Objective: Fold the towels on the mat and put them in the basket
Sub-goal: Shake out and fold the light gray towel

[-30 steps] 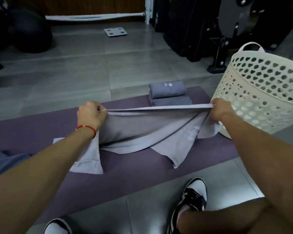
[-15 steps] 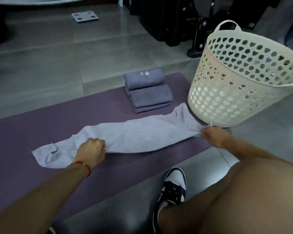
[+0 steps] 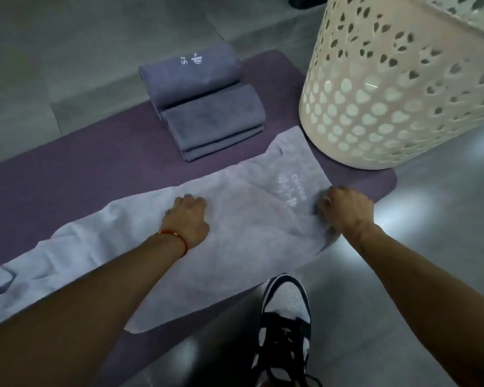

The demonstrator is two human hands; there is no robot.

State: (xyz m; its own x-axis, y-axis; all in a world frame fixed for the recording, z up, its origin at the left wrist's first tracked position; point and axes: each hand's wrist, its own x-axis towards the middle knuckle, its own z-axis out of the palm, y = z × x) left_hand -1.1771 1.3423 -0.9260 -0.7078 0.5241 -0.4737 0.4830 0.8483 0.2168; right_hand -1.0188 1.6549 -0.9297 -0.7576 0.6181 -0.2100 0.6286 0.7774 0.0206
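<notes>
A grey tiled floor fills the view, seen from above by a person crouching over it. Across it, from 9 o'clock toward 3 o'clock, lies a purple exercise mat. At 1 to 2 o'clock stands a large cream plastic laundry basket with heart-shaped holes in its wall, its base partly on the mat's far right end.

A pale lilac towel is spread flat along the mat from 8 o'clock up to just beside the basket's base, with white printed lettering near its right end. Its near edge hangs over the mat's front edge onto the floor.

At 12 o'clock, on the far edge of the mat, sit two folded darker grey-purple towels, one behind the other and touching, the farther one carrying a small white logo.

At 6 o'clock is a black and white sneaker on the floor.

The left hand, with a red cord bracelet on its wrist, rests on the middle of the pale towel with fingers curled under. The right hand grips bunched cloth at the towel's right end.
</notes>
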